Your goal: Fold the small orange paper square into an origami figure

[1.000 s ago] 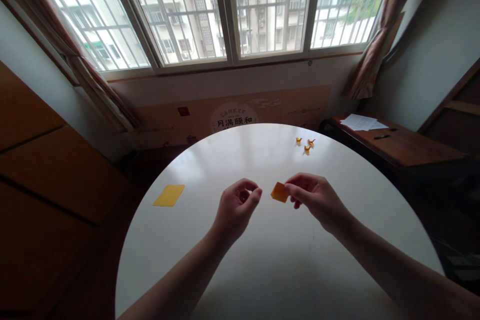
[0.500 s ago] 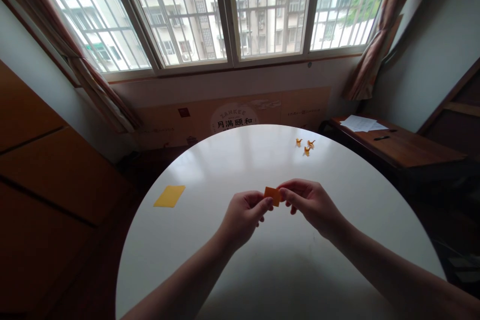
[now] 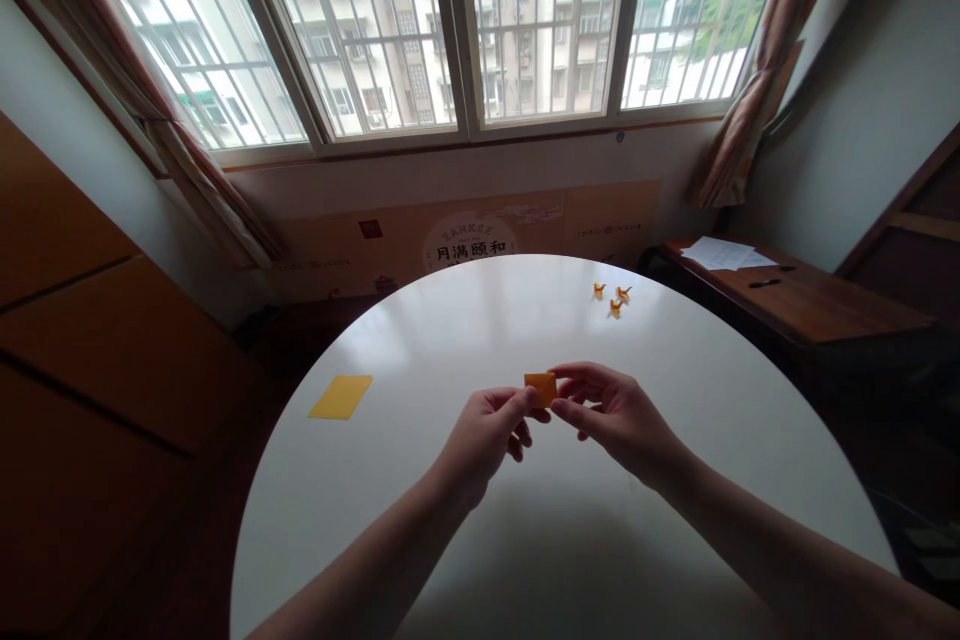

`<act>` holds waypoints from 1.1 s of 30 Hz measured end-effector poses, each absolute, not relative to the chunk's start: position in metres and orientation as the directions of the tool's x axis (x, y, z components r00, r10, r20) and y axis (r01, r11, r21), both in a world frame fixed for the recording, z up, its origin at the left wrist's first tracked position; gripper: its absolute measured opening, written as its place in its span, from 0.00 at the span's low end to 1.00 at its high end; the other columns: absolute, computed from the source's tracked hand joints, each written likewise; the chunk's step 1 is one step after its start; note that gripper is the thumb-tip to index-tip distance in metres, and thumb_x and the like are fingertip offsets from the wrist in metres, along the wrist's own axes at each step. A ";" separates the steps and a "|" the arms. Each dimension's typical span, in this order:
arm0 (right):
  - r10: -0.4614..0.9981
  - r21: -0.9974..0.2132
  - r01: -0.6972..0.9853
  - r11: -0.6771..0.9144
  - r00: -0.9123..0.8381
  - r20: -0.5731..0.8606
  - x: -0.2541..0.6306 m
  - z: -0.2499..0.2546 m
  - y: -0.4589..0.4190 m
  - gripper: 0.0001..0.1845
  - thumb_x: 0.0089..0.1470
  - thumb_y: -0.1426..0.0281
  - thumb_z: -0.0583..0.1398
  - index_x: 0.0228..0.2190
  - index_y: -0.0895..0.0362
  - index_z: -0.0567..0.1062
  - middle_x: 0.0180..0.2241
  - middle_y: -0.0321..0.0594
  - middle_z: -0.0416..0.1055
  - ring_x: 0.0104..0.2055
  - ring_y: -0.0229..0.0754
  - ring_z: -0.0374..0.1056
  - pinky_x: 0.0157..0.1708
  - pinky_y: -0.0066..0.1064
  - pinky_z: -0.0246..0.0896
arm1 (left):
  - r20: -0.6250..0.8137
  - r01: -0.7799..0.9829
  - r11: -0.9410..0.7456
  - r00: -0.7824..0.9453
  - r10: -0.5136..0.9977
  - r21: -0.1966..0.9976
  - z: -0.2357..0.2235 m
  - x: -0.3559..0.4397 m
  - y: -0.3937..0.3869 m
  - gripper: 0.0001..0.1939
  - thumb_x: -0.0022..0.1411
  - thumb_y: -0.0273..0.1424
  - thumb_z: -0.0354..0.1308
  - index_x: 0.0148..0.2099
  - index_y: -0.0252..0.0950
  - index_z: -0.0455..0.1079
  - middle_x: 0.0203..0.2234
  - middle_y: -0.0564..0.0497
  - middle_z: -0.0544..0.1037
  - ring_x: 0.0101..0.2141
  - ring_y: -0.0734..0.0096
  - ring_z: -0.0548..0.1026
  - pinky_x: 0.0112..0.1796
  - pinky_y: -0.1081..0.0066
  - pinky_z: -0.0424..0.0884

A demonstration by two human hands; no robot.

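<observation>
A small folded square of orange paper [image 3: 541,389] is held up between my two hands, above the middle of the white round table [image 3: 465,320]. My left hand [image 3: 491,430] pinches its left side, the thumb lying across the front. At its right edge, my right hand [image 3: 611,410] grips with thumb below and index finger at the upper corner. Off to the left lies a flat stack or sheet of yellow paper [image 3: 340,397]. Three small folded paper birds [image 3: 616,308] stand together toward the far right of the tabletop.
To the right, a low brown wooden table [image 3: 810,305] bears white papers [image 3: 718,253] and a dark pen [image 3: 765,283]. Wooden cabinets [image 3: 67,350] stand at the left. Beyond the table are a printed tan panel [image 3: 540,215] and a barred window with tied curtains.
The orange paper has turned from tilted to nearly level and shifted slightly left. My right fingers have moved to its right edge and upper corner. The whole view has shifted slightly.
</observation>
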State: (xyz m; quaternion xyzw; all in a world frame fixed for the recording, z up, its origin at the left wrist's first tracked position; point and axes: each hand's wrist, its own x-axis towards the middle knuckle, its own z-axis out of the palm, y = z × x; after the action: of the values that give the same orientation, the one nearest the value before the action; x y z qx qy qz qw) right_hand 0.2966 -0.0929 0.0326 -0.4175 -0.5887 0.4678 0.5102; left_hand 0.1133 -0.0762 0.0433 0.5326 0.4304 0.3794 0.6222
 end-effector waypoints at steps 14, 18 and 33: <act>0.974 -0.979 -0.090 0.184 -0.116 0.194 0.300 0.027 -0.089 0.17 0.53 0.60 0.67 0.41 0.57 0.79 0.31 0.41 0.78 0.30 0.41 0.72 0.22 0.29 0.68 | -0.025 0.090 -0.013 0.406 0.913 0.996 0.040 0.113 -0.076 0.21 0.60 0.45 0.58 0.31 0.31 0.76 0.24 0.47 0.76 0.21 0.76 0.68 0.20 0.77 0.62; 0.985 -0.982 -0.118 0.149 -0.074 0.158 0.299 0.025 -0.086 0.15 0.50 0.60 0.69 0.36 0.58 0.81 0.29 0.41 0.78 0.28 0.40 0.70 0.20 0.27 0.67 | 0.044 0.184 -0.119 0.367 0.929 0.976 0.039 0.111 -0.075 0.21 0.63 0.44 0.56 0.31 0.31 0.74 0.21 0.50 0.74 0.20 0.76 0.67 0.19 0.77 0.63; 0.999 -0.977 -0.213 0.032 0.000 0.033 0.298 0.032 -0.087 0.17 0.45 0.59 0.71 0.34 0.57 0.82 0.30 0.43 0.79 0.29 0.40 0.70 0.20 0.25 0.64 | 0.531 0.356 -0.586 0.248 0.810 0.728 0.039 0.106 -0.078 0.11 0.57 0.28 0.66 0.44 0.37 0.78 0.34 0.49 0.83 0.24 0.75 0.74 0.24 0.76 0.73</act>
State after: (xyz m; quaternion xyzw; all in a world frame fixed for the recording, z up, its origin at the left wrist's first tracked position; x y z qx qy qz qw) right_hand 0.2979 -0.0869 0.0317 -0.4345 -0.4525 0.5432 0.5580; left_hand 0.1056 -0.0775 0.0385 0.7530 0.3870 0.4754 0.2391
